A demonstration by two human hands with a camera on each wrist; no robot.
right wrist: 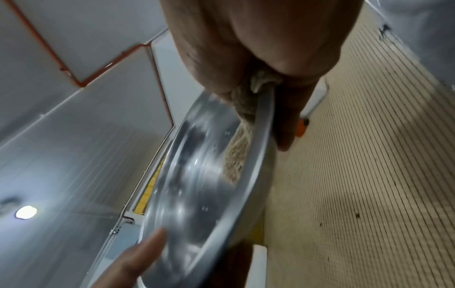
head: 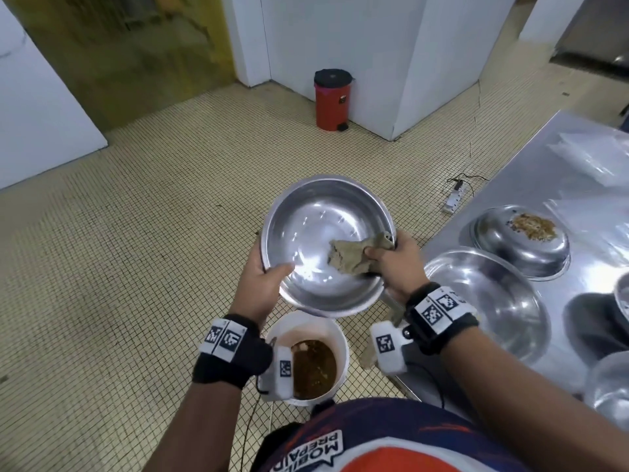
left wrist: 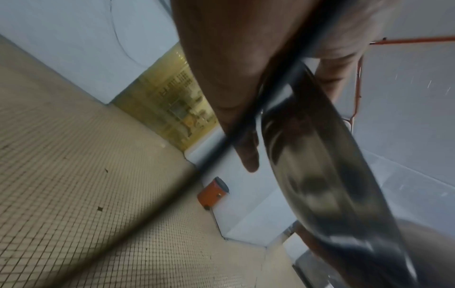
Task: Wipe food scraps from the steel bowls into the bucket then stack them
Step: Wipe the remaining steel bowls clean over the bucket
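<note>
Bowl (head: 316, 233) shiny, tilted, scrap-free

Small beige floor tiles (head: 136, 233); white walls (head: 340, 35); a red pedal bin (head: 332, 100) at the wall's foot; steel counter (head: 531, 185) at right.

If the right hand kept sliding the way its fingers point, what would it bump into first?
The right hand points across the inside of the bowl, pushing the cloth. It would probably meet the left hand's thumb on the rim first.
</note>
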